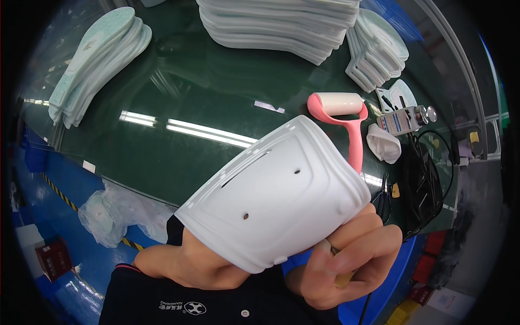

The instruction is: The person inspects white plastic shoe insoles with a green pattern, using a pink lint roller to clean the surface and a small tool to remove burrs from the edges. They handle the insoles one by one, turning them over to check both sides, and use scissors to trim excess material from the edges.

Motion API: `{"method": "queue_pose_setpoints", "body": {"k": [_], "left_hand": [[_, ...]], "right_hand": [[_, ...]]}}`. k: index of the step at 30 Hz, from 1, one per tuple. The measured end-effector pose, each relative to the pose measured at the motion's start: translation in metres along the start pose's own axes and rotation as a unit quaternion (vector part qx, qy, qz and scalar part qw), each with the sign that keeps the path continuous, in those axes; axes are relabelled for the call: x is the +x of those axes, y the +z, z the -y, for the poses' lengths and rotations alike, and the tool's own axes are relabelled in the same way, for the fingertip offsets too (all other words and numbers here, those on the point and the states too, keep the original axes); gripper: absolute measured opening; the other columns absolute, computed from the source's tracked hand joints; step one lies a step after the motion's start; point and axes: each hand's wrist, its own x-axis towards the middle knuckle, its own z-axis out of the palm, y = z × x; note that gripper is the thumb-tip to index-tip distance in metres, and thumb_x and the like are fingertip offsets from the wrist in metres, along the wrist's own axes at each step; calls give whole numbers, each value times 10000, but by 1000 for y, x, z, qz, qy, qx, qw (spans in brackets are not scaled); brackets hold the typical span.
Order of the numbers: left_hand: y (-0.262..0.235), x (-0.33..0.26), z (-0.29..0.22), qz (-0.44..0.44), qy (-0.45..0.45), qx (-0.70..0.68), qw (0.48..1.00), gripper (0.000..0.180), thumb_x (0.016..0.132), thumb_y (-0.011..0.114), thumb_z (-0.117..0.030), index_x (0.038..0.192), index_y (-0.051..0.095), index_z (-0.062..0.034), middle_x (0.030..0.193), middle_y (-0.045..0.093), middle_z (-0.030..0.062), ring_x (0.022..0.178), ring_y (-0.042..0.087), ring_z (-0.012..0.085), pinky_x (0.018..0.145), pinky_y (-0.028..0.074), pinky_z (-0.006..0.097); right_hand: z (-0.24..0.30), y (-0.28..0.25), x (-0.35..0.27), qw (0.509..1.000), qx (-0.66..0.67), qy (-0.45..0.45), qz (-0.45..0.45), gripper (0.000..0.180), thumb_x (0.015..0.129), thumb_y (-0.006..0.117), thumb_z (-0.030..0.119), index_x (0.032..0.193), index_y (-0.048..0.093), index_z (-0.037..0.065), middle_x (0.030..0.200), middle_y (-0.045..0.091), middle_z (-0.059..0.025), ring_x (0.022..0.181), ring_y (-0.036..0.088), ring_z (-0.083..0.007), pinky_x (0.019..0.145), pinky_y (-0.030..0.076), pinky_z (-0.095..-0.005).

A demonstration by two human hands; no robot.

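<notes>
A white moulded plastic shell (273, 189) with two small holes and a narrow slot is held up, tilted, over the near edge of the table. My left hand (211, 262) grips it from below on the left; its fingers are hidden behind the shell. At the shell's lower right edge, my right hand (349, 262) is closed, with thumb and fingers curled together. Something small and brownish shows between those fingers, but I cannot make out what it is. Just beyond the shell lies a roller (340, 104) with a pink handle and a white roll.
Stacked white shells (276, 27) stand at the far side, with more piles at far left (100, 65) and far right (376, 49). On the right are a bottle (398, 121), a crumpled white cloth (383, 143), dark pliers (383, 200) and a black bag (422, 184). Plastic bags (127, 211) lie lower left.
</notes>
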Motion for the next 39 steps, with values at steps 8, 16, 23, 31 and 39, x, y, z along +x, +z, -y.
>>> {"method": "queue_pose_setpoints", "body": {"k": [8,16,23,31,39], "left_hand": [[-1,3,0,22,12,10,1000,321,595,625,32,907,645,-37,910,620,130,824,603,304,748,458,378],[-3,4,-1,36,20,13,999,332,596,616,43,917,641,-34,924,615,136,836,599,312,754,455,382],[-5,3,-3,42,23,19,999,342,596,609,52,926,637,-32,937,611,142,848,595,320,759,452,386],[-2,1,-1,35,38,35,998,329,612,602,51,930,634,-25,940,608,147,852,594,316,762,451,385],[-1,6,3,41,26,-55,997,322,620,605,53,934,628,-17,931,607,153,848,597,310,743,459,362]], "right_hand": [[-3,9,-3,997,31,-9,-70,232,527,533,-182,681,485,-15,464,414,-20,346,344,-85,402,271,-189],[-4,10,-5,996,50,-14,-75,246,523,549,-184,697,492,-20,525,460,-41,374,375,-90,404,274,-190],[-1,2,-8,999,36,6,-35,283,511,581,-183,730,505,-20,605,494,-68,438,435,-97,445,318,-192],[-2,4,-9,999,-15,12,-49,277,518,580,-177,724,508,-7,629,502,-65,482,446,-101,485,345,-201],[2,4,-12,995,-27,63,-67,253,534,556,-163,709,500,10,642,505,-58,537,459,-112,515,381,-209]]}}
